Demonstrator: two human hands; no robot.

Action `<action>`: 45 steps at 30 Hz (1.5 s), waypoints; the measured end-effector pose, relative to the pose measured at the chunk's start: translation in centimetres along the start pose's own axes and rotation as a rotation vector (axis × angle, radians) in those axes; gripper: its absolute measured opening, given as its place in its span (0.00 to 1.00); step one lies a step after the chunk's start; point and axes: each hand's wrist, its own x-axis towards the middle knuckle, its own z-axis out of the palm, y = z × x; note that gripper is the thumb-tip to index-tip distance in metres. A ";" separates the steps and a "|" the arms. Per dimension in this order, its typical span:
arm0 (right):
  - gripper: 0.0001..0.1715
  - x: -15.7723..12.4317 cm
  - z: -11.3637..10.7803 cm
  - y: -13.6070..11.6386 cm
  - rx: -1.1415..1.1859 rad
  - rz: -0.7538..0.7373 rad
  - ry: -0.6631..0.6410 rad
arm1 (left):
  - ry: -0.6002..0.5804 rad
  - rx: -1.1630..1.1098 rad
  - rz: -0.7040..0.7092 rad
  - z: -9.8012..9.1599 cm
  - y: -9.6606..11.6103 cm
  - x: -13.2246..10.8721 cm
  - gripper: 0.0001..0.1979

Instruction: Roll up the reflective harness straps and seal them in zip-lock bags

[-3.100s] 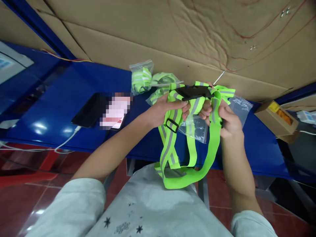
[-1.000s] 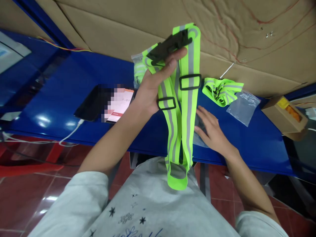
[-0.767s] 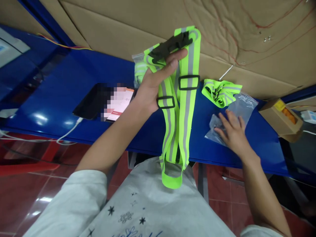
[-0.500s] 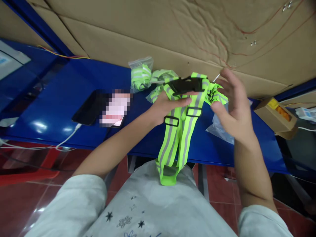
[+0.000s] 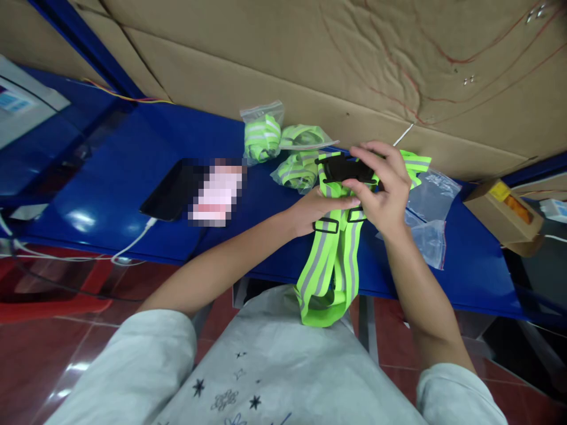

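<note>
Neon-green reflective straps (image 5: 325, 271) with grey stripes hang in loops from my hands, down over the table's front edge. My left hand (image 5: 312, 209) is closed around them just below the black buckle (image 5: 345, 168), its thumb lying across the webbing. My right hand (image 5: 383, 186) pinches the buckle's right end between thumb and fingers. Two black slider buckles, one of them the left slider (image 5: 326, 225), sit on the straps under my hands. More green strap (image 5: 415, 165) shows behind my right hand; how it joins the rest is hidden.
Bagged rolls of green strap, including an upright bag (image 5: 262, 139), stand by the cardboard wall (image 5: 274, 53). Clear plastic bags (image 5: 432, 200) lie right of my hands, near a cardboard box (image 5: 505, 215). A black phone (image 5: 166, 192) with a white cable and a blurred-out screen (image 5: 217, 195) lie left.
My right hand has come in leftward from the loose straps and closed on the buckle. My left hand keeps its hold. The view has shifted slightly.
</note>
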 end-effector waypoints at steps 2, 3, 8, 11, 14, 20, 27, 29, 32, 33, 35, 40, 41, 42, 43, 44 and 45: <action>0.34 -0.4 0.3 0.4 -0.008 0.013 0.005 | 0.015 0.001 0.036 0.1 -0.3 0.0 0.28; 0.34 -0.5 0.3 0.6 0.003 0.027 -0.011 | 0.024 0.013 0.066 0.0 -0.4 0.0 0.29; 0.41 -0.3 -0.8 1.9 0.318 0.232 -0.175 | 0.009 0.105 0.111 -0.4 -0.3 -0.1 0.23; 0.34 -0.1 -1.6 2.2 0.523 0.454 -0.285 | -0.024 0.101 -0.020 -0.8 -0.3 0.0 0.20; 0.25 -0.2 -1.8 1.5 0.568 0.501 -0.212 | -0.053 0.038 -0.094 -1.1 -0.6 0.4 0.19; 0.16 -0.2 -1.8 -1.1 0.320 0.269 -0.049 | -0.261 -0.126 -0.170 -1.4 -0.6 0.6 0.20; 0.13 -1.7 -2.6 -0.5 0.220 0.117 -0.133 | -0.199 -0.080 -0.126 -1.5 -0.3 0.5 0.15; 0.14 -2.6 -2.4 0.2 0.206 0.050 -0.176 | -0.148 -0.045 -0.094 -1.7 -0.3 0.6 0.17; 0.17 -3.9 -2.0 1.1 0.152 0.004 -0.183 | -0.161 0.016 -0.053 -2.0 0.0 0.7 0.23; 0.18 -4.2 -1.9 1.2 0.134 0.003 -0.196 | -0.185 0.021 -0.044 -2.1 0.1 0.7 0.25; 0.19 -4.4 -1.8 1.3 0.122 -0.001 -0.240 | -0.200 0.020 -0.023 -2.2 0.3 0.7 0.25; 0.24 -4.1 -1.8 1.2 0.256 0.064 -0.293 | -0.058 0.092 -0.019 -2.2 0.5 0.5 0.22; 0.26 -4.2 -1.6 1.4 0.294 0.121 -0.251 | -0.053 0.122 -0.027 -2.1 0.6 0.4 0.23; 0.30 -4.2 -1.4 1.6 0.332 0.188 -0.213 | -0.051 0.158 -0.028 -2.1 0.6 0.3 0.25; 0.33 -4.3 -1.1 1.8 0.368 0.262 -0.188 | -0.047 0.198 -0.022 -2.0 0.6 0.2 0.27; 0.35 -4.4 -0.8 2.1 0.399 0.334 -0.183 | -0.041 0.235 -0.015 -1.9 0.6 0.1 0.28; 0.36 -4.5 -0.5 2.2 0.426 0.396 -0.191 | -0.036 0.256 -0.013 -1.8 0.5 0.1 0.28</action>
